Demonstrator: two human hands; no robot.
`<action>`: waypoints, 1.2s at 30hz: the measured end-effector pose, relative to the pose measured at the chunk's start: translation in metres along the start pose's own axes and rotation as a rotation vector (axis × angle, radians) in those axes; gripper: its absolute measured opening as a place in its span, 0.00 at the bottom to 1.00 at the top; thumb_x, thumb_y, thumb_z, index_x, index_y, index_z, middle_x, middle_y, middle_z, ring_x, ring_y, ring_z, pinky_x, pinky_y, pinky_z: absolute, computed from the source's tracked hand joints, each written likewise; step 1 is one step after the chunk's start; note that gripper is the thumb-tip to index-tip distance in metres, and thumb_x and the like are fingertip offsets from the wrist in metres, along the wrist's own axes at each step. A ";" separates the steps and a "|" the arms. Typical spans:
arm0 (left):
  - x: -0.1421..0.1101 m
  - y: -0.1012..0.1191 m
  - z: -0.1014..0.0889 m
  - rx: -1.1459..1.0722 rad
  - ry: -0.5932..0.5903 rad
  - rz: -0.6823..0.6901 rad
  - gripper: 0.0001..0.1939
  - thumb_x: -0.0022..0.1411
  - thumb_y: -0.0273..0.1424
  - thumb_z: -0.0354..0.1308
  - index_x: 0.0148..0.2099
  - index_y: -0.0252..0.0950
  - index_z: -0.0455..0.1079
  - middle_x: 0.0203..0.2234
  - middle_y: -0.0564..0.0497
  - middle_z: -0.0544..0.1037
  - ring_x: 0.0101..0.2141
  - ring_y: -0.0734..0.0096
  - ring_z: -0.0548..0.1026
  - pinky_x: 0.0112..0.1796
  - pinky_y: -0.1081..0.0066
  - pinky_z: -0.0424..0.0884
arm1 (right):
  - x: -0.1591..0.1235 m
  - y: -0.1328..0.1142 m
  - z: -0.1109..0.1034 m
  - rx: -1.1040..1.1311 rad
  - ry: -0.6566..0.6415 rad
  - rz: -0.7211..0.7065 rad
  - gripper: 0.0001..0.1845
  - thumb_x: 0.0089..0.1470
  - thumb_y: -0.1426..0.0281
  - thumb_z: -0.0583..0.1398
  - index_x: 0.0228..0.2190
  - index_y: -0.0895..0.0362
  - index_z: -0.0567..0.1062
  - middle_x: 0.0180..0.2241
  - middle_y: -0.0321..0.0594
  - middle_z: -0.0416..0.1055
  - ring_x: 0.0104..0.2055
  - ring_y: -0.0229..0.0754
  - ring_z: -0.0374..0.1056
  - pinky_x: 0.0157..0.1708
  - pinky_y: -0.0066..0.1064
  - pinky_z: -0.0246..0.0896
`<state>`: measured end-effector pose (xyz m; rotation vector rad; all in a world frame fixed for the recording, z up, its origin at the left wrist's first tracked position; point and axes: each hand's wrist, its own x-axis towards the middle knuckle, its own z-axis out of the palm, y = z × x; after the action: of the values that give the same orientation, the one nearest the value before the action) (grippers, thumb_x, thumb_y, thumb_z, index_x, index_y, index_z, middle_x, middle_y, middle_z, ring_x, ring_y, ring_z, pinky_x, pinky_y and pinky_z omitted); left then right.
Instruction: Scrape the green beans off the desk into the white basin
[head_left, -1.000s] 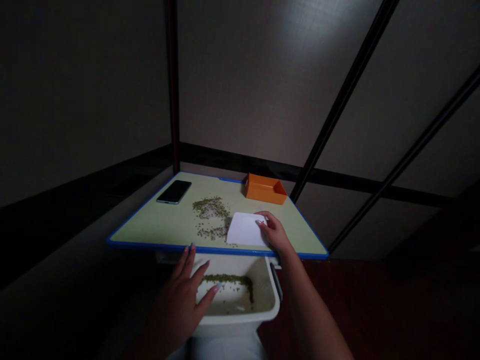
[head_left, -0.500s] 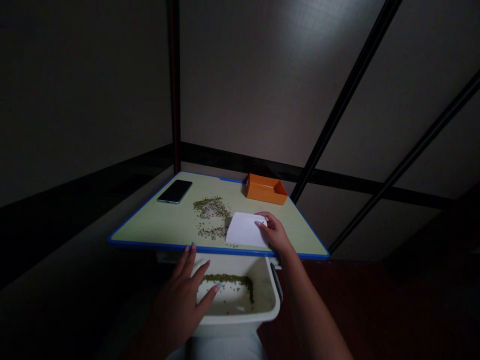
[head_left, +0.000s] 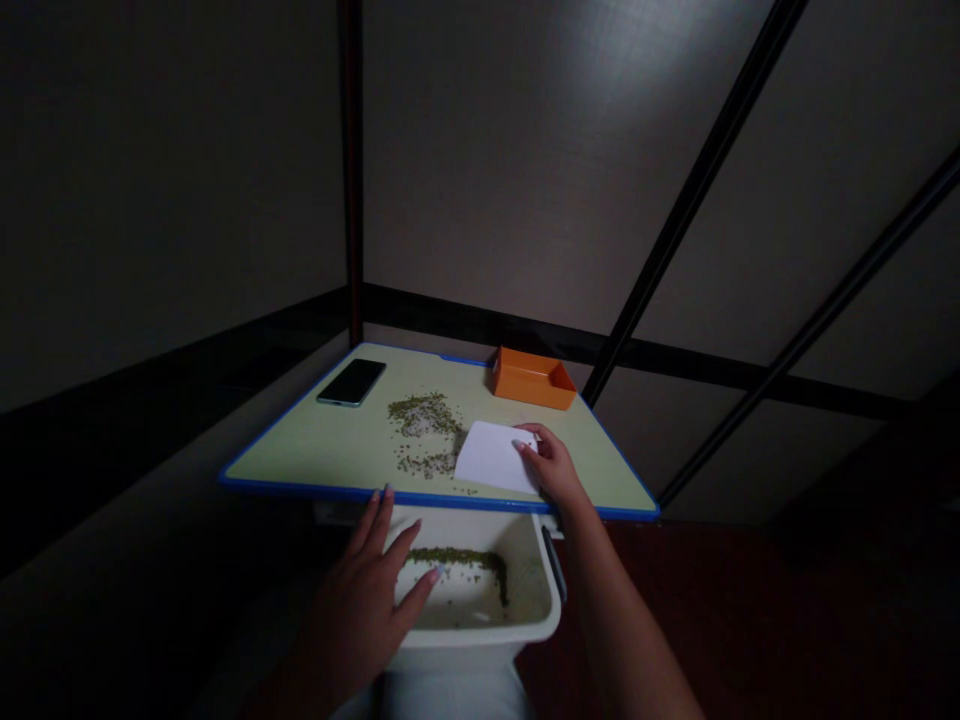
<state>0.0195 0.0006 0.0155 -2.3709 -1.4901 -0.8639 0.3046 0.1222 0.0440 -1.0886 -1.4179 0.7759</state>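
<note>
My right hand (head_left: 550, 466) pinches the right edge of a white sheet of paper (head_left: 493, 457), tilted over the table. Left of the paper, small green beans or seeds mixed with pale grains (head_left: 426, 417) lie scattered in two patches on the pale table (head_left: 337, 440). My left hand (head_left: 379, 575) has its fingers spread, the tips touching the blue front edge and the thumb hanging over a white plastic bin (head_left: 525, 632). Inside the bin, a line of green seeds (head_left: 457, 556) runs along the back and right of its floor; my left hand hides its left part.
An orange open box (head_left: 531, 380) stands at the table's back right. A dark-screened phone (head_left: 352, 382) lies at the back left. Behind the table rises a panelled wall (head_left: 487, 200) with dark strips. The bin has a dark side handle (head_left: 553, 565).
The paper has tipped slightly, its left corner a little higher and further right. My left hand stays in almost the same place.
</note>
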 end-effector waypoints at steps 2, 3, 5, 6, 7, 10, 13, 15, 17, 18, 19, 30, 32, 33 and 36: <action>0.000 0.000 0.001 0.003 -0.001 -0.008 0.24 0.60 0.47 0.52 0.51 0.39 0.73 0.63 0.37 0.61 0.61 0.47 0.61 0.51 0.55 0.70 | 0.000 0.001 0.001 0.009 -0.010 0.004 0.18 0.45 0.60 0.64 0.38 0.55 0.74 0.32 0.37 0.71 0.28 0.38 0.64 0.24 0.26 0.57; 0.000 0.000 0.001 0.002 -0.004 -0.014 0.24 0.60 0.47 0.52 0.51 0.39 0.73 0.63 0.38 0.61 0.61 0.48 0.61 0.51 0.55 0.70 | 0.000 0.001 0.001 0.013 -0.017 0.005 0.18 0.45 0.60 0.64 0.38 0.55 0.74 0.32 0.37 0.71 0.28 0.38 0.64 0.24 0.26 0.57; 0.000 -0.001 0.002 -0.005 -0.018 -0.026 0.24 0.60 0.46 0.52 0.52 0.40 0.73 0.63 0.40 0.61 0.61 0.48 0.60 0.52 0.56 0.69 | -0.001 0.001 0.001 0.019 -0.033 0.005 0.18 0.46 0.60 0.65 0.38 0.55 0.74 0.32 0.37 0.71 0.28 0.37 0.64 0.23 0.26 0.57; -0.001 -0.001 0.003 -0.009 -0.023 -0.029 0.23 0.60 0.46 0.52 0.52 0.40 0.73 0.63 0.41 0.61 0.62 0.49 0.60 0.52 0.56 0.69 | -0.001 0.001 0.001 0.021 -0.039 0.003 0.18 0.46 0.59 0.65 0.38 0.55 0.74 0.32 0.37 0.71 0.28 0.37 0.64 0.23 0.26 0.57; -0.001 -0.001 0.003 -0.013 -0.025 -0.030 0.23 0.59 0.46 0.52 0.52 0.40 0.73 0.63 0.41 0.61 0.62 0.49 0.60 0.53 0.56 0.69 | -0.001 0.001 0.001 0.019 -0.042 -0.002 0.18 0.46 0.59 0.65 0.38 0.55 0.74 0.32 0.37 0.71 0.28 0.37 0.64 0.23 0.26 0.57; 0.000 -0.001 0.001 -0.014 -0.024 -0.024 0.23 0.60 0.46 0.52 0.51 0.40 0.73 0.63 0.41 0.61 0.62 0.49 0.60 0.53 0.56 0.69 | -0.002 -0.001 0.000 0.013 -0.052 -0.002 0.18 0.46 0.59 0.65 0.39 0.55 0.74 0.32 0.37 0.71 0.28 0.37 0.63 0.23 0.26 0.57; 0.001 0.000 -0.002 -0.013 -0.032 -0.016 0.24 0.60 0.46 0.51 0.51 0.39 0.73 0.63 0.40 0.61 0.61 0.48 0.61 0.52 0.55 0.70 | -0.002 0.000 -0.001 0.034 -0.066 0.016 0.18 0.46 0.59 0.65 0.39 0.55 0.74 0.31 0.37 0.70 0.27 0.37 0.63 0.23 0.25 0.57; 0.002 0.001 -0.003 -0.009 -0.039 -0.014 0.23 0.60 0.46 0.51 0.51 0.39 0.73 0.63 0.39 0.61 0.61 0.48 0.61 0.52 0.55 0.70 | -0.002 0.001 -0.001 0.052 -0.077 0.023 0.19 0.46 0.59 0.66 0.39 0.54 0.74 0.31 0.36 0.70 0.27 0.37 0.64 0.23 0.25 0.57; 0.002 0.001 -0.004 -0.007 -0.039 -0.014 0.23 0.60 0.46 0.52 0.51 0.39 0.73 0.62 0.39 0.62 0.61 0.48 0.60 0.52 0.55 0.70 | -0.002 0.002 -0.001 0.061 -0.087 0.029 0.19 0.46 0.59 0.66 0.39 0.54 0.74 0.31 0.36 0.70 0.27 0.37 0.64 0.23 0.26 0.57; 0.002 0.001 -0.004 -0.006 -0.038 -0.014 0.23 0.60 0.46 0.52 0.51 0.39 0.73 0.62 0.38 0.62 0.61 0.48 0.60 0.52 0.55 0.70 | -0.002 0.001 -0.001 0.062 -0.089 0.032 0.19 0.46 0.58 0.65 0.39 0.54 0.74 0.30 0.36 0.70 0.27 0.37 0.63 0.23 0.26 0.57; 0.002 0.001 -0.003 -0.006 -0.036 -0.015 0.23 0.60 0.46 0.52 0.51 0.39 0.73 0.62 0.38 0.62 0.61 0.48 0.60 0.51 0.55 0.70 | -0.002 0.001 -0.001 0.062 -0.087 0.033 0.19 0.46 0.58 0.66 0.39 0.54 0.74 0.30 0.36 0.70 0.27 0.36 0.63 0.23 0.25 0.57; 0.001 0.001 -0.001 -0.023 -0.034 -0.025 0.23 0.60 0.45 0.53 0.51 0.39 0.73 0.63 0.39 0.61 0.61 0.48 0.61 0.53 0.55 0.69 | -0.001 0.003 -0.003 0.066 -0.072 0.008 0.18 0.46 0.59 0.65 0.39 0.55 0.75 0.30 0.36 0.70 0.27 0.37 0.62 0.23 0.25 0.55; 0.000 0.000 -0.001 -0.021 -0.029 -0.022 0.23 0.60 0.45 0.53 0.51 0.39 0.73 0.63 0.39 0.61 0.61 0.48 0.60 0.53 0.56 0.69 | -0.001 0.004 -0.003 0.054 -0.069 -0.001 0.18 0.46 0.59 0.65 0.39 0.55 0.75 0.31 0.37 0.71 0.28 0.37 0.63 0.24 0.26 0.56; 0.000 0.000 0.000 -0.022 -0.029 -0.020 0.23 0.59 0.45 0.53 0.51 0.39 0.73 0.63 0.39 0.61 0.61 0.48 0.60 0.53 0.56 0.69 | -0.001 0.004 -0.003 0.043 -0.066 -0.008 0.18 0.47 0.59 0.65 0.39 0.55 0.75 0.32 0.37 0.71 0.29 0.38 0.63 0.24 0.26 0.57; 0.001 0.000 -0.001 -0.030 -0.037 -0.029 0.23 0.59 0.46 0.53 0.51 0.39 0.73 0.63 0.40 0.60 0.62 0.47 0.60 0.53 0.55 0.69 | -0.001 0.002 -0.004 0.017 -0.057 -0.018 0.18 0.46 0.59 0.65 0.39 0.54 0.75 0.35 0.38 0.72 0.30 0.38 0.64 0.25 0.26 0.57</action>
<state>0.0195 0.0004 0.0171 -2.4052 -1.5395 -0.8592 0.3085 0.1218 0.0420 -1.0468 -1.4650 0.8100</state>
